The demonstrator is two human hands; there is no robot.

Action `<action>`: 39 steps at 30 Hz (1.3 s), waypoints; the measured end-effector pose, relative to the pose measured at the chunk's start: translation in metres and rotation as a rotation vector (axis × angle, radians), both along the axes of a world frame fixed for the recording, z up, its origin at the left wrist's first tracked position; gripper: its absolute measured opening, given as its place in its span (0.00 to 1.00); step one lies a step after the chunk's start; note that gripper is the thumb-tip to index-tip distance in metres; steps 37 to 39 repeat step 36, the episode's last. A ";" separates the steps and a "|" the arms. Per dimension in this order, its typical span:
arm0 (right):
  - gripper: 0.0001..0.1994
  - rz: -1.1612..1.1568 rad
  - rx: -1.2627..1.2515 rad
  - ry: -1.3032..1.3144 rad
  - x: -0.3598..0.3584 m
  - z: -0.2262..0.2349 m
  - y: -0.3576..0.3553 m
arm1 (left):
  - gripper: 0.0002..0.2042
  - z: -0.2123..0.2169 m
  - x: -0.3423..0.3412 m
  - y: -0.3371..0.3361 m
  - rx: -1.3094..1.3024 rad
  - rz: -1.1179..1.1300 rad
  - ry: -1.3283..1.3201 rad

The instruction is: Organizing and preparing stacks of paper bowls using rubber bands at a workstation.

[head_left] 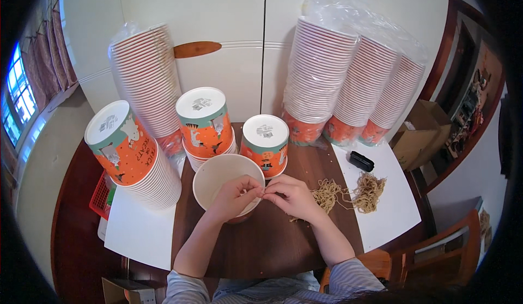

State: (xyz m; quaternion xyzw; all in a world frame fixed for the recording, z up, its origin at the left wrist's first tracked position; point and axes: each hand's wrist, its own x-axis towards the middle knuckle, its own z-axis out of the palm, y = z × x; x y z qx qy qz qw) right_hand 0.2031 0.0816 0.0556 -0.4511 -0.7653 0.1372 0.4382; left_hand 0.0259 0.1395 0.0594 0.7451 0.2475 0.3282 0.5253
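Observation:
An open paper bucket (211,174) with a white inside stands upright before me, its mouth tilted toward the camera. My left hand (235,196) is over the bucket's right side, thumb and fingers pinched together. My right hand (291,196) meets it fingertip to fingertip just past the rim, also in a pinch. Whatever is between the fingertips is too small to make out. Beside my right hand lies a loose bundle of tan string (327,196), and a second string bundle (369,192) sits farther right on the white part of the table.
Upturned orange paper buckets (204,132) and a shorter one (266,146) stand behind the open bucket. A bucket stack (147,178) rises at left. Plastic-wrapped stacks (321,70) lean against the back wall. A small black object (361,161) rests right, near a cardboard box (422,132).

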 end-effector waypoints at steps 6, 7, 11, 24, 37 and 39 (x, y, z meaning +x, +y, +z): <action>0.04 -0.089 0.055 0.018 0.001 0.005 -0.001 | 0.03 -0.007 0.000 0.002 -0.080 -0.061 -0.010; 0.04 -0.080 0.081 -0.005 0.003 0.007 -0.001 | 0.03 -0.009 0.000 0.003 -0.109 -0.072 -0.030; 0.04 -0.146 0.049 0.062 0.005 0.007 -0.004 | 0.02 -0.012 0.000 0.004 -0.118 -0.049 -0.062; 0.06 -0.098 0.088 -0.191 -0.024 0.008 -0.013 | 0.04 -0.011 -0.002 0.007 -0.192 -0.026 -0.092; 0.09 -0.170 -0.050 0.081 -0.014 0.000 -0.003 | 0.06 -0.007 -0.005 0.007 0.077 0.109 0.038; 0.09 -0.170 -0.050 0.081 -0.014 0.000 -0.003 | 0.06 -0.007 -0.005 0.007 0.077 0.109 0.038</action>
